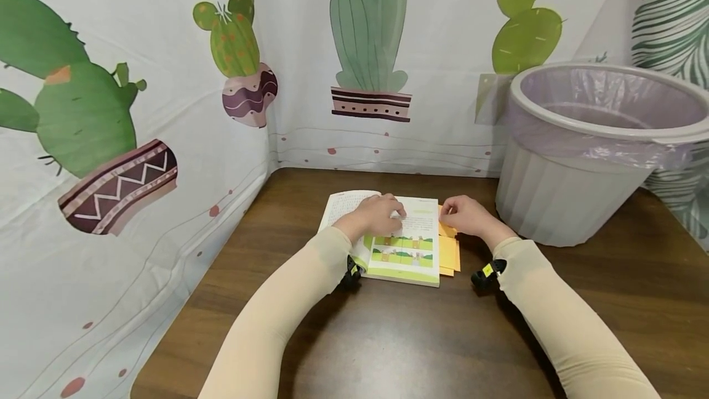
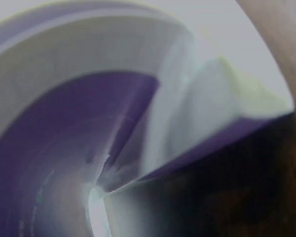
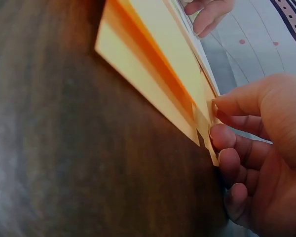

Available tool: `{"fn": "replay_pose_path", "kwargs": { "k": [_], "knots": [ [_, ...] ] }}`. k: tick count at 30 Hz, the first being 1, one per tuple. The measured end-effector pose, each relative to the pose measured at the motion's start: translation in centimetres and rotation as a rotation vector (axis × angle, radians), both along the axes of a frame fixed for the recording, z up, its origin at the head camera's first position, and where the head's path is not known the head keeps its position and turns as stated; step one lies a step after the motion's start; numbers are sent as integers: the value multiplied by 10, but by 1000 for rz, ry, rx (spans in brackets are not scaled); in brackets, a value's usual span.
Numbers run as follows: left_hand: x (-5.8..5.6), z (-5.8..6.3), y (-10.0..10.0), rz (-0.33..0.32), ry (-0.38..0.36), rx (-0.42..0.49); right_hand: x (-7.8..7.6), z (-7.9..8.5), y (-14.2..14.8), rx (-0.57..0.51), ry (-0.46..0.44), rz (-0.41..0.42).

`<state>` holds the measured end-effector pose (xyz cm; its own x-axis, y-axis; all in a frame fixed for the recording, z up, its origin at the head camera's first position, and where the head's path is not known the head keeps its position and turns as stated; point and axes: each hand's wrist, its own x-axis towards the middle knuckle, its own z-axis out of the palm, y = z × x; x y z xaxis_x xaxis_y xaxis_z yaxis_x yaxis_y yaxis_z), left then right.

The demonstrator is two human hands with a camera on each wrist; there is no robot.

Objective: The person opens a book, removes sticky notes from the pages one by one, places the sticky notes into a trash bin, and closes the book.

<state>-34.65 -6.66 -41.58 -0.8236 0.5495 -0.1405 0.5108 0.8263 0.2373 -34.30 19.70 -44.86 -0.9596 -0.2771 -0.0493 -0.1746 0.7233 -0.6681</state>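
An open book (image 1: 401,257) with printed text and green cartoon pictures lies on the brown table. My left hand (image 1: 379,214) rests on its pages near the middle, fingers loosely bent. Several yellow-orange paper pieces (image 1: 447,254) stick out past the book's right edge. At their far end, my right hand (image 1: 469,215) pinches one between thumb and forefinger. The right wrist view shows this grip on the edge of the orange paper (image 3: 148,84) up close. Blurred curved pages (image 2: 113,44), white and purple, fill much of the left wrist view.
A grey bin (image 1: 554,196) with a clear purplish liner stands on the table at the right, close beyond my right hand. Behind the table (image 1: 382,350) hangs a white cloth (image 1: 299,48) printed with cacti. Black wrist straps (image 1: 488,274) sit on both wrists.
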Motion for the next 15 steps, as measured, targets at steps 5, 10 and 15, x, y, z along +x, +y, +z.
{"fn": "replay_pose_path", "kwargs": {
  "k": [5,10,15],
  "knots": [
    [1,-2,-1,6,4,3,-1,0,-1,13,-27,12],
    [-1,-3,-1,1,16,1,-3,2,-2,22,-60,24],
    [0,-2,0,0,9,3,-2,5,-2,31,-83,46]
  ]
}}
